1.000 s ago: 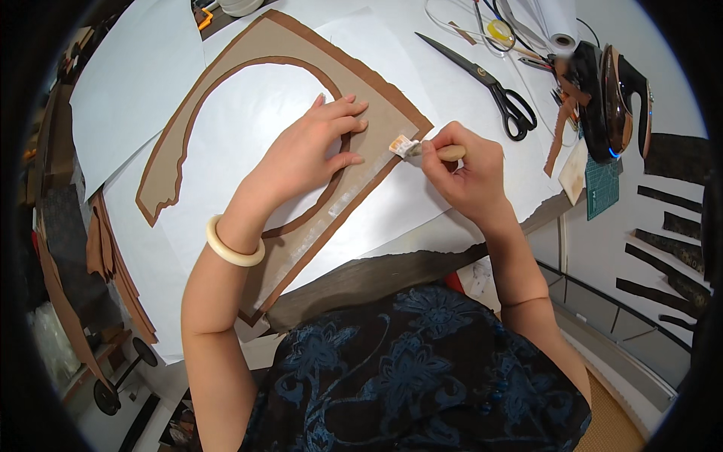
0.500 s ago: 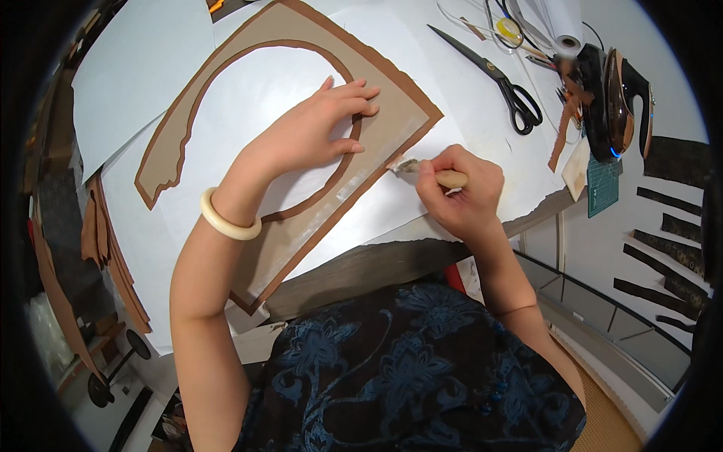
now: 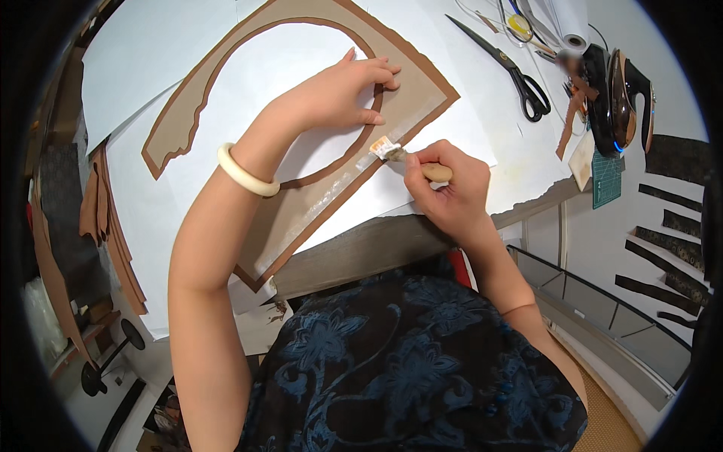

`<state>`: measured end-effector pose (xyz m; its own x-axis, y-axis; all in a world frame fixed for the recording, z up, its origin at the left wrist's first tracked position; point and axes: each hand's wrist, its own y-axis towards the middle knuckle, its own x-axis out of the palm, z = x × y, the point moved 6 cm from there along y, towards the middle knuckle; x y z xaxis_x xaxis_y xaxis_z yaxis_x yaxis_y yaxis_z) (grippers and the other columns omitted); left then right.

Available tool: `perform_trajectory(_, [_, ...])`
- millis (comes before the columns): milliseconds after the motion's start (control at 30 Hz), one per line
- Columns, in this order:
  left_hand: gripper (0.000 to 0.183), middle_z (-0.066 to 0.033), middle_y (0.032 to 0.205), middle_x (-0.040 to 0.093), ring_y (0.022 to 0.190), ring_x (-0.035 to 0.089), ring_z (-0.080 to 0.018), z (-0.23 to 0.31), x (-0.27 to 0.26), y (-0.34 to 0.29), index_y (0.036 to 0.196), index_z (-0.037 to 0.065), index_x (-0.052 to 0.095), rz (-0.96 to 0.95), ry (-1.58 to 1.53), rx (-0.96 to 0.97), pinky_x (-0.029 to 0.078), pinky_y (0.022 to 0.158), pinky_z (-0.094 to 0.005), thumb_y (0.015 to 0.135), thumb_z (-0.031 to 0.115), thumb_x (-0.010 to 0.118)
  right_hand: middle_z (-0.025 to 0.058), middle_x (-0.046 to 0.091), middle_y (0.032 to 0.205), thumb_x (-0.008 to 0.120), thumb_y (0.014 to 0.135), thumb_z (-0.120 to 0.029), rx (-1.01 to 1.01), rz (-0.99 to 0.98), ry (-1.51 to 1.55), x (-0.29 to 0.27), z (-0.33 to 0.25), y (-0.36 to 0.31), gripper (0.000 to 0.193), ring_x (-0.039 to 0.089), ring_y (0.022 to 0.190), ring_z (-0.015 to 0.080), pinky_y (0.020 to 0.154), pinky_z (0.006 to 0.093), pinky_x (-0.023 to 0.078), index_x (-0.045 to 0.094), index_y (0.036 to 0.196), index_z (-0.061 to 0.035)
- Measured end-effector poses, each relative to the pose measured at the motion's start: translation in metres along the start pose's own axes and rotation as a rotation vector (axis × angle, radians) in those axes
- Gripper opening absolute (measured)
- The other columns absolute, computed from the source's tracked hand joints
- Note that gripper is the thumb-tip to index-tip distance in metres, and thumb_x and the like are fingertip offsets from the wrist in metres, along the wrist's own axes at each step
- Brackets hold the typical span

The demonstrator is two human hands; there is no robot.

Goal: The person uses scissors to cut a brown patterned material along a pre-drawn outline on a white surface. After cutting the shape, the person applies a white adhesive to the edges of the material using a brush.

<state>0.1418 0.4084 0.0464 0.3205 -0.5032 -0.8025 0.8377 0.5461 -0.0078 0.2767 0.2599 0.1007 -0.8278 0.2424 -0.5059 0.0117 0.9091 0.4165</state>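
A curved piece of tan material with a brown border (image 3: 422,75), perhaps leather, lies on white paper. My left hand (image 3: 343,89) rests on its inner curve, fingers spread, holding nothing. Closed round the wooden handle of a brush, my right hand (image 3: 456,184) is beside the piece's near straight edge. The white-smeared brush head (image 3: 384,148) meets the surface just inside that edge. A whitish wet-looking streak (image 3: 331,194) runs along the near edge on both sides of the brush.
Black-handled scissors (image 3: 512,71) lie at the far right. Beyond them stand an iron (image 3: 625,102), a green cutting mat (image 3: 606,181) and a paper roll (image 3: 574,41). Brown strips (image 3: 113,226) hang at the table's left side. Dark strips (image 3: 663,260) hang at the far right.
My right hand has moved the brush left, from beside the edge onto the border area of the piece. The view has shifted slightly; my left hand stays on the piece.
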Motion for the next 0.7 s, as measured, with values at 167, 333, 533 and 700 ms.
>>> perform_trajectory(167, [0.057,-0.0098,0.163,0.053,0.158,0.037,-0.0290,-0.004,0.002,0.002,0.140,0.007,0.066,0.001,0.010,-0.004,0.017,0.134,-0.0580,0.087,0.017,0.086,0.0077,0.064,0.067,0.080,0.087,-0.004,-0.071,-0.022,-0.014,0.003,-0.019,-0.010,0.017,0.062,0.053,0.0208,0.051,0.0317,0.049,0.065,0.078,-0.0038])
perform_trajectory(333, [0.057,-0.0100,0.163,0.052,0.158,0.038,-0.0299,-0.008,0.003,0.001,0.139,0.008,0.066,-0.002,0.006,0.005,0.016,0.134,-0.0594,0.087,0.019,0.086,0.0082,0.064,0.068,0.080,0.086,-0.003,-0.126,-0.028,0.004,0.015,-0.028,-0.016,0.017,0.063,0.053,0.0227,0.051,0.0323,0.049,0.065,0.079,-0.0040])
perform_trajectory(533, [0.056,-0.0095,0.164,0.051,0.158,0.038,-0.0298,-0.008,0.003,0.004,0.139,0.008,0.066,-0.018,0.005,0.023,0.016,0.134,-0.0598,0.088,0.021,0.086,0.0076,0.064,0.066,0.079,0.085,-0.003,-0.092,-0.006,-0.035,0.019,-0.038,-0.027,0.018,0.062,0.052,0.0210,0.049,0.0314,0.049,0.064,0.076,-0.0041])
perform_trajectory(700, [0.054,-0.0096,0.164,0.050,0.158,0.038,-0.0306,-0.009,0.004,-0.001,0.138,0.006,0.067,-0.001,-0.014,-0.008,0.015,0.135,-0.0556,0.089,0.022,0.085,0.0062,0.062,0.062,0.079,0.084,-0.002,-0.110,-0.016,-0.032,0.025,-0.047,-0.033,0.019,0.061,0.049,0.0185,0.047,0.0302,0.048,0.063,0.075,-0.0044])
